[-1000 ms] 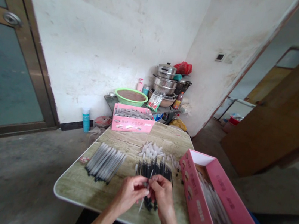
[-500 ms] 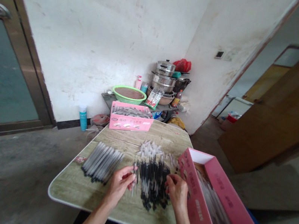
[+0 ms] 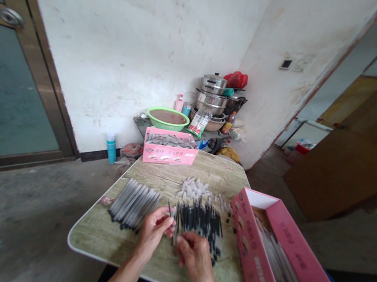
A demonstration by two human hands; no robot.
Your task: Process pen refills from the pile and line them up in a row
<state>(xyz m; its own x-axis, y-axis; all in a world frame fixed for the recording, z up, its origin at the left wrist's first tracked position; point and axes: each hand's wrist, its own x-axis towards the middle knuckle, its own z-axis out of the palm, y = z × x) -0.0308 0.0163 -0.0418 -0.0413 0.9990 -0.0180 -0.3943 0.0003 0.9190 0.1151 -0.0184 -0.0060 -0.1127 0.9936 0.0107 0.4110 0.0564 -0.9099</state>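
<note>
My left hand (image 3: 156,226) is closed around one or more thin dark pen refills (image 3: 169,208), held upright over the table. Close beside it, at the near edge of a pile of black-and-clear pen parts (image 3: 201,219), is my right hand (image 3: 194,255), thumb and fingers pinched together. What sits in that pinch is too small and blurred to name. To the left lies a neat row of translucent pen barrels (image 3: 133,204) with black ends. Small whitish pieces (image 3: 194,188) are heaped behind the dark pile.
A pink box (image 3: 253,246) holding long translucent items stands on the table's right side. Another pink box (image 3: 170,155), filled with similar sticks, is at the far edge. Behind it are a green basin (image 3: 168,117) and stacked pots (image 3: 212,97). Tiny black bits lie beside the right box.
My right hand has moved left from the far side of the dark pile to its near left edge, close to my left hand. The view has shifted slightly.
</note>
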